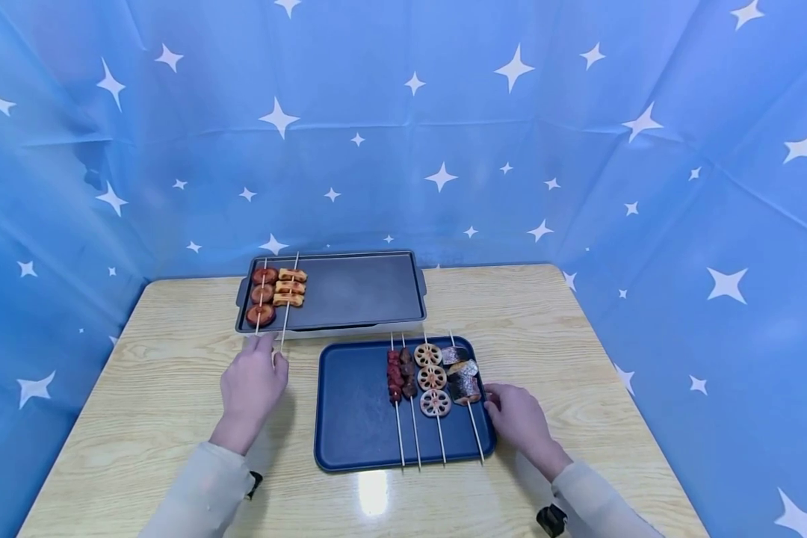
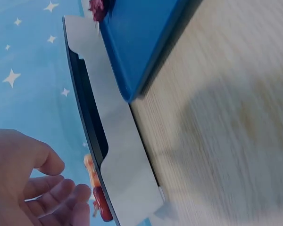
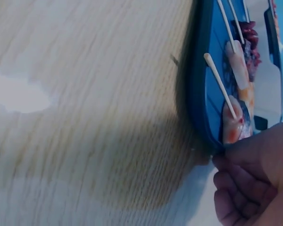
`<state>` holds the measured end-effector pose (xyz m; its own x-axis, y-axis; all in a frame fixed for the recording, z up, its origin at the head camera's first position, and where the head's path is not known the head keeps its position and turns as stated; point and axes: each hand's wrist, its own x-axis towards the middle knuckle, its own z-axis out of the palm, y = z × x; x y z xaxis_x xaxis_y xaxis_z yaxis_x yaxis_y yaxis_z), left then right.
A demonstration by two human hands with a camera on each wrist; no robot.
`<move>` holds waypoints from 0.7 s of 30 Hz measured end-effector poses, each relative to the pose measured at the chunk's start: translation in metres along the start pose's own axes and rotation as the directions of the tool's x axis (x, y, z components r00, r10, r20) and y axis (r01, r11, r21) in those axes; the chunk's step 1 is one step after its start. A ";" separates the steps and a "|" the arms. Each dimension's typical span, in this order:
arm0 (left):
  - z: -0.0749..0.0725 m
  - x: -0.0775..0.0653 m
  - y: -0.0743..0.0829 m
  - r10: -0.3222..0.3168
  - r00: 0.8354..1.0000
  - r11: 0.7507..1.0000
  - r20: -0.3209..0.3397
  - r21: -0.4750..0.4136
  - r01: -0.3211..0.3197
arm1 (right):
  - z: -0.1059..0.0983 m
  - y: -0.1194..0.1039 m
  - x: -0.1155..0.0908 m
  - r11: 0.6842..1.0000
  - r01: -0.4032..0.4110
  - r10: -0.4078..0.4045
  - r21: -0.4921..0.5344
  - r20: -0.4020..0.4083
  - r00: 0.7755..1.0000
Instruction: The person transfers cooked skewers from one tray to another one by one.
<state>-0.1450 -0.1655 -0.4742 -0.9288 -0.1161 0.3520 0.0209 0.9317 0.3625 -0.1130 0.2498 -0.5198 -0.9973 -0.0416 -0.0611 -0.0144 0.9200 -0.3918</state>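
Note:
My left hand (image 1: 254, 375) is at the front left edge of the dark grill pan (image 1: 366, 288), beside the stick ends of two skewers. One is a skewer of browned round slices (image 1: 262, 294), the other a skewer of yellow grilled pieces (image 1: 289, 288). In the left wrist view the thumb stands apart from the loosely bent fingers (image 2: 52, 197), with nothing between them. My right hand (image 1: 521, 420) pinches the right rim of the blue tray (image 1: 353, 403). Nearest to it lies a fish skewer (image 1: 464, 377), next to a lotus root skewer (image 1: 433, 377).
Two skewers of small dark red meat pieces (image 1: 394, 376) lie further left on the tray, their sticks pointing towards me. The pan stands behind the tray on a wooden table (image 1: 511, 314). A blue star-patterned curtain (image 1: 390, 112) hangs around the table.

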 end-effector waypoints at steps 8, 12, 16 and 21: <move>-0.003 0.007 -0.006 -0.090 0.994 0.995 0.068 0.052 0.086 | 0.002 -0.002 -0.004 0.996 0.036 -0.039 -0.082 -0.035 0.999; -0.004 0.011 -0.004 -0.094 0.991 0.994 0.098 0.065 0.088 | 0.002 -0.003 -0.005 0.995 0.040 -0.044 -0.094 -0.047 0.998; -0.002 0.016 -0.004 -0.107 0.979 0.992 0.172 0.085 0.093 | 0.003 -0.003 -0.006 0.993 0.060 -0.068 -0.106 -0.070 0.995; 0.002 0.023 -0.004 -0.127 0.958 0.989 0.258 0.110 0.101 | 0.005 -0.003 -0.008 0.988 0.085 -0.097 -0.126 -0.093 0.991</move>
<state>-0.1670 -0.1714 -0.4699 -0.9877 -0.1407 0.0679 -0.1144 0.9474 0.2989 -0.1049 0.2452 -0.5222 -0.9935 -0.0946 0.0625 -0.1083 0.9549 -0.2764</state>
